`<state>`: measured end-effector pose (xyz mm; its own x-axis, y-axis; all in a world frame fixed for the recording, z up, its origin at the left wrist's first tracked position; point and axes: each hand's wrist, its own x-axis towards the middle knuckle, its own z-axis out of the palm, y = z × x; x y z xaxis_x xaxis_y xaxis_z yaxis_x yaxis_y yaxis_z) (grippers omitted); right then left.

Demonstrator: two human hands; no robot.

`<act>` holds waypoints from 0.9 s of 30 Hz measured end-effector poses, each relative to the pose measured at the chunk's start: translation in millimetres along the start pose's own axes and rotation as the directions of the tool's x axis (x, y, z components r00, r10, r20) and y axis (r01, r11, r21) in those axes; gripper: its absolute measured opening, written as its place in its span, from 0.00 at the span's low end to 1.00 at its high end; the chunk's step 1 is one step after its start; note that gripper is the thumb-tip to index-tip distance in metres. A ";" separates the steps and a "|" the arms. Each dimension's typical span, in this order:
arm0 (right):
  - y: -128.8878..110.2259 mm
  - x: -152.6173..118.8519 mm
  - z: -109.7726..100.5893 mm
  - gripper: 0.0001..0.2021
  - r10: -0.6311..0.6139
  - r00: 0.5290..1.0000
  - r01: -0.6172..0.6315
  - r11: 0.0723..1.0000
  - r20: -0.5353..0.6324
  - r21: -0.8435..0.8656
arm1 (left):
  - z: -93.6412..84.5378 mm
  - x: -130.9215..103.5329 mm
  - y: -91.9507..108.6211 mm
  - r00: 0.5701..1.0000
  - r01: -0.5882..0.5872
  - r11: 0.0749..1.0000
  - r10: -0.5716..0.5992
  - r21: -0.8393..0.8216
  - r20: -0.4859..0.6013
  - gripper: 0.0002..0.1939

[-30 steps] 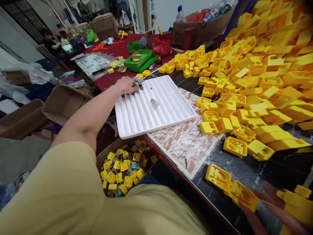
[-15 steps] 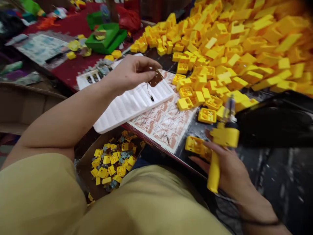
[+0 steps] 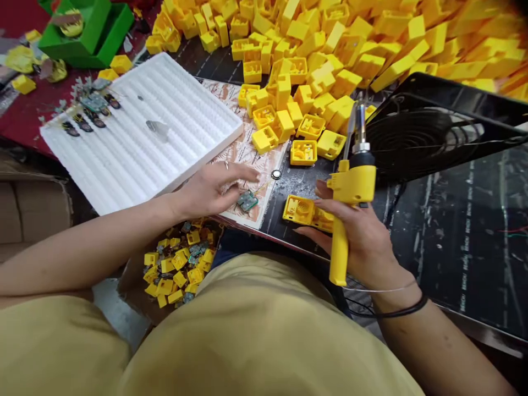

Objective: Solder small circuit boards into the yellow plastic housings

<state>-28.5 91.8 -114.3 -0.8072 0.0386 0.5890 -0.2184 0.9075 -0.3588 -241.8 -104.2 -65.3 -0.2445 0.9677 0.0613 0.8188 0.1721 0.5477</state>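
Note:
My left hand (image 3: 212, 190) is over the patterned sheet, its fingers apart and the index finger stretched out. Close by its thumb lies a small green circuit board (image 3: 248, 201); whether they touch I cannot tell. Thin wires run from the board towards a small round metal-rimmed disc (image 3: 276, 174). My right hand (image 3: 363, 234) is closed around a yellow gun-shaped soldering iron (image 3: 352, 184), tip pointing up. Between its thumb and fingers, the same hand also steadies an open yellow plastic case (image 3: 300, 209) at the table edge.
A ridged white foam tray (image 3: 165, 93) bears several wired circuit boards (image 3: 93, 103) at its left end. Loose yellow cases (image 3: 330, 44) are heaped at the back. A black fan (image 3: 412, 137) stands right of the iron. Below the table, a box holds yellow cases (image 3: 179, 258) and boards.
My left hand has come down from above the foam tray to the patterned sheet and let go of the brown board it held. My view has shifted; my right hand keeps its hold.

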 end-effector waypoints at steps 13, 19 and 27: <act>8.7 -13.0 -11.3 0.28 0.045 0.997 -0.046 0.999 0.062 0.010 | 39.5 31.7 5.7 0.909 0.408 0.913 -0.405 0.009 -0.095 0.09; 6.7 -6.8 -6.6 0.26 0.026 0.994 -0.027 1.000 0.103 0.009 | 34.2 19.5 -0.9 0.899 0.351 0.873 -0.416 -0.338 -0.140 0.11; -14.0 7.7 21.0 0.21 0.028 1.000 -0.028 0.996 0.004 -0.086 | 5.0 7.9 10.2 0.953 0.207 0.976 -0.216 -0.064 -0.214 0.09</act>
<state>-43.1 70.6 -119.9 -0.8153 0.0625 0.5756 -0.1481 0.9386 -0.3117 -232.7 -93.9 -63.4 -0.5210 0.8453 0.1185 0.7156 0.3569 0.6004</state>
